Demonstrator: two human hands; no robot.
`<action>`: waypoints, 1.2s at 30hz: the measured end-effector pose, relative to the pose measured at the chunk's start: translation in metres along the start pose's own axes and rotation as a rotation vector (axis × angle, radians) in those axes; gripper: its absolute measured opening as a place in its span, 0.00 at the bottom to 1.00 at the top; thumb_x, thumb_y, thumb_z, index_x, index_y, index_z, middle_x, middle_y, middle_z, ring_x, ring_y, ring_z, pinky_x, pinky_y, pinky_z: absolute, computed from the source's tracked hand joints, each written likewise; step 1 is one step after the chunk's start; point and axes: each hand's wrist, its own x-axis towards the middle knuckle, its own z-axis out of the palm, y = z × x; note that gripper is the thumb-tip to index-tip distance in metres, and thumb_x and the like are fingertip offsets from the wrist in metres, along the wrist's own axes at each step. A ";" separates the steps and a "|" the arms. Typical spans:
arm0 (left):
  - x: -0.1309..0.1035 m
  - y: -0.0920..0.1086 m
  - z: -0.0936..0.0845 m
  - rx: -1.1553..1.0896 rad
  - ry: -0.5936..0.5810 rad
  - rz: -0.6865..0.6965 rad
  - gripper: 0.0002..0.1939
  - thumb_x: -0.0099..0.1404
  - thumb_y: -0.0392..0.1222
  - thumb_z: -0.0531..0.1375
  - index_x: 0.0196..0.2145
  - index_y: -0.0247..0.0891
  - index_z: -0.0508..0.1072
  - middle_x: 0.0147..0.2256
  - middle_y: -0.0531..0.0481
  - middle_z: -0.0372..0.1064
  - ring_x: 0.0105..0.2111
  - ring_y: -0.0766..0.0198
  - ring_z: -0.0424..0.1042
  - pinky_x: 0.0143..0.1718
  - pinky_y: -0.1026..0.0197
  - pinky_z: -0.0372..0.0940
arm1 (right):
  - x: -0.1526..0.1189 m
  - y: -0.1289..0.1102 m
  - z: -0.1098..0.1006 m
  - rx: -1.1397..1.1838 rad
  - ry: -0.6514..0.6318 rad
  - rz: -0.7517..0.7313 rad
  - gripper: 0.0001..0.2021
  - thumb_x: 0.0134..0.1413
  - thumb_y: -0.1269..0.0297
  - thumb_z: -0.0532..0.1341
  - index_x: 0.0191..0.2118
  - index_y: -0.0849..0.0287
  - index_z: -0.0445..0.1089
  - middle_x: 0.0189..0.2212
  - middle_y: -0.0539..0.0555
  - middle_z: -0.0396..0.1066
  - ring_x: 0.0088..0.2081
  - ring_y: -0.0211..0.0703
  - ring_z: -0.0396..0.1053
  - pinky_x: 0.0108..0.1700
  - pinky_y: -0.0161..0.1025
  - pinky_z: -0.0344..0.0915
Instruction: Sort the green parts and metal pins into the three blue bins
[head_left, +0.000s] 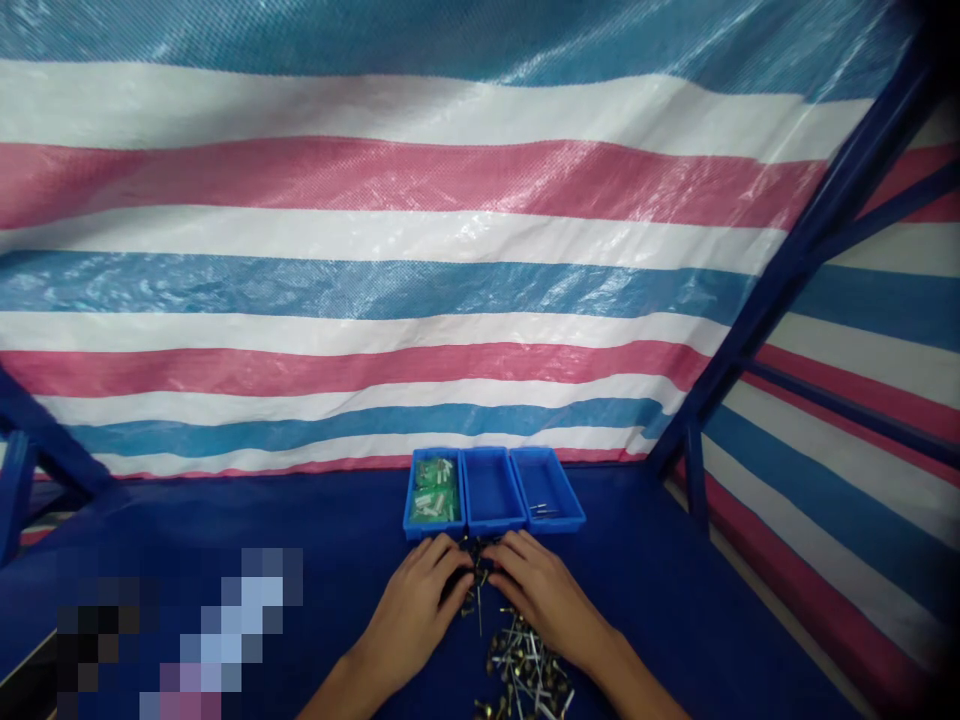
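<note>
My left hand point(420, 590) and my right hand point(546, 588) face each other just in front of the blue bins, fingers curled and fingertips almost meeting. Small dark and brass-coloured metal parts point(480, 577) lie between and under the fingertips, one with a thin silver shank pointing toward me. What each hand pinches is hidden by the fingers. Beside my right wrist spreads a loose pile of small metal parts point(525, 665), with silver shanks and dark or brass-coloured ends.
Three blue bins stand side by side: the left bin point(406, 520) holds green-and-white packets point(435, 490), the middle bin point(491, 485) shows its bare floor, the right bin point(551, 480) has a few thin silver pieces. Blue frame posts point(705, 400) and striped sheeting point(375, 290) enclose the blue table point(300, 520).
</note>
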 end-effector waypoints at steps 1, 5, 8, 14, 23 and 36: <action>0.000 0.000 0.000 0.000 0.001 0.001 0.07 0.80 0.40 0.57 0.50 0.47 0.75 0.48 0.48 0.74 0.48 0.53 0.75 0.54 0.49 0.71 | 0.000 0.000 0.000 0.005 0.008 -0.005 0.14 0.75 0.67 0.58 0.60 0.47 0.72 0.46 0.54 0.75 0.49 0.50 0.74 0.49 0.42 0.74; 0.000 -0.001 0.001 0.000 0.005 0.008 0.07 0.80 0.39 0.58 0.50 0.46 0.75 0.47 0.48 0.74 0.48 0.53 0.75 0.54 0.50 0.71 | 0.000 0.001 0.000 0.029 0.037 -0.013 0.12 0.78 0.65 0.55 0.59 0.49 0.71 0.47 0.55 0.74 0.49 0.48 0.74 0.50 0.41 0.73; 0.000 -0.002 0.001 -0.006 0.009 0.008 0.07 0.80 0.39 0.58 0.50 0.47 0.75 0.47 0.48 0.74 0.48 0.54 0.75 0.53 0.50 0.71 | 0.001 0.001 0.002 0.057 0.078 0.018 0.11 0.79 0.63 0.52 0.53 0.51 0.72 0.46 0.54 0.73 0.46 0.46 0.75 0.48 0.39 0.73; 0.000 -0.001 0.001 -0.005 0.003 0.002 0.08 0.80 0.40 0.57 0.51 0.47 0.75 0.47 0.48 0.74 0.47 0.54 0.75 0.52 0.51 0.71 | 0.001 0.004 0.004 0.147 0.139 0.117 0.09 0.80 0.62 0.51 0.46 0.51 0.67 0.42 0.51 0.72 0.41 0.42 0.73 0.45 0.37 0.69; 0.000 -0.001 0.000 0.007 -0.007 0.005 0.07 0.80 0.39 0.58 0.50 0.47 0.75 0.47 0.49 0.73 0.48 0.53 0.75 0.54 0.50 0.70 | -0.001 0.008 0.007 0.178 0.185 0.095 0.12 0.80 0.64 0.49 0.53 0.49 0.69 0.44 0.51 0.73 0.43 0.43 0.75 0.48 0.37 0.70; 0.000 -0.001 -0.001 0.009 -0.023 -0.008 0.07 0.80 0.39 0.57 0.50 0.46 0.75 0.48 0.49 0.72 0.48 0.53 0.74 0.53 0.49 0.71 | -0.001 0.017 0.013 0.210 0.339 0.130 0.12 0.79 0.64 0.52 0.57 0.48 0.69 0.46 0.53 0.76 0.46 0.46 0.77 0.48 0.38 0.71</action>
